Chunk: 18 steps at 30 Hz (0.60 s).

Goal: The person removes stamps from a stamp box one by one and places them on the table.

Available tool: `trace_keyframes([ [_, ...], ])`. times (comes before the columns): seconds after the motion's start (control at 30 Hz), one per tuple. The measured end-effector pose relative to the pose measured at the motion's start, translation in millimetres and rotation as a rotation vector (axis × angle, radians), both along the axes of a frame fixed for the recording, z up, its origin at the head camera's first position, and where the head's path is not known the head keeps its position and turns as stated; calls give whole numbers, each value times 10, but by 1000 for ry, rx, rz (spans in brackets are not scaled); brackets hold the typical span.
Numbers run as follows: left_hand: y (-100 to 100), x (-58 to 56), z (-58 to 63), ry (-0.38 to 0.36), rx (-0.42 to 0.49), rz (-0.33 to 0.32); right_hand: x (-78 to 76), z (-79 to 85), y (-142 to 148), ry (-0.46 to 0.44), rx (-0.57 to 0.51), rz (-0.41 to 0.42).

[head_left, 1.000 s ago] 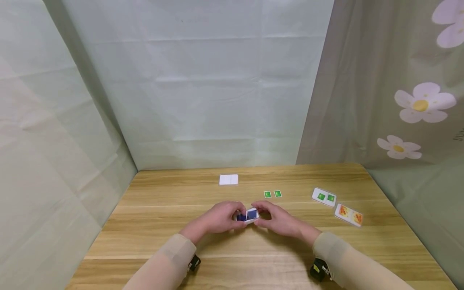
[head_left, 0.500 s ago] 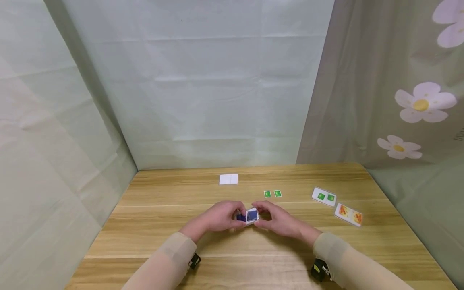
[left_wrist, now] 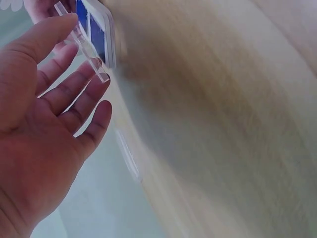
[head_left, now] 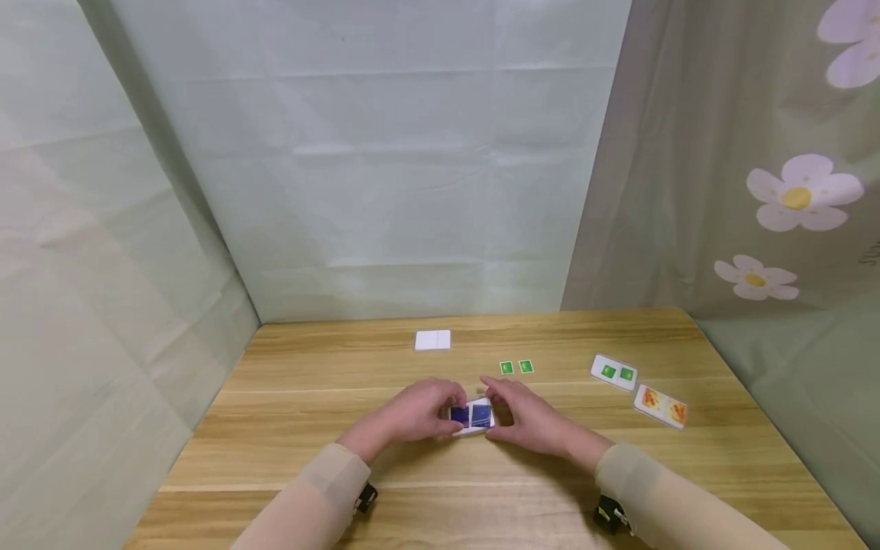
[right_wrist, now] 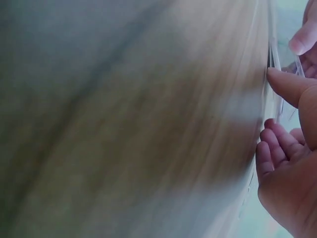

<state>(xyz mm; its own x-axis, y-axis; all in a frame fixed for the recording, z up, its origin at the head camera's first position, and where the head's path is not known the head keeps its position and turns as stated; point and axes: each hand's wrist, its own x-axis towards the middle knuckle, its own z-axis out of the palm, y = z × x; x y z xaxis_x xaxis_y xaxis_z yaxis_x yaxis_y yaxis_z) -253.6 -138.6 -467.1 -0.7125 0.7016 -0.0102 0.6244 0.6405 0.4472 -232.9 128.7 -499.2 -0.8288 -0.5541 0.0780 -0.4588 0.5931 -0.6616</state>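
Midway across a wooden table: clear plate in left hand, white case between left hand and right hand

Pinches the clear plate between thumb and fingers of the left hand, at the white case's 9 o'clock end. Cannot tell touching from just apart there. Curves the right hand wide around the 3 o'clock end, thumb at the 5 o'clock corner, forefinger near 1 o'clock, apart from the far edge. Shows two dark blue squares side by side in the white case.

Clock directions from the white case: at 11, near the table's far edge, a white card with a thin line; at 1, two green squares side by side; at 2, a green-picture card; at 3, just beside that, an orange-picture card. At 8 and 4 o'clock, black wrist devices under light sleeves.
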Motion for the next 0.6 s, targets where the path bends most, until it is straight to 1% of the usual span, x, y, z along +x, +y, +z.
trace_keyframes([
  [0.1,-42,-3,3,27,-5,14,23,15,-1,46,28,-5],
  [0.23,-124,-15,22,34,12,57,21,4,-1,111,67,2],
  [0.3,-171,-31,28,47,21,77,11,-1,-2,123,80,7],
  [0.4,-242,-67,21,91,23,92,0,6,-8,130,93,16],
  [0.47,-295,-101,0,122,18,101,-4,16,-12,127,97,21],
  [0.6,-390,-178,-55,149,-1,144,-1,40,-27,135,107,26],
])
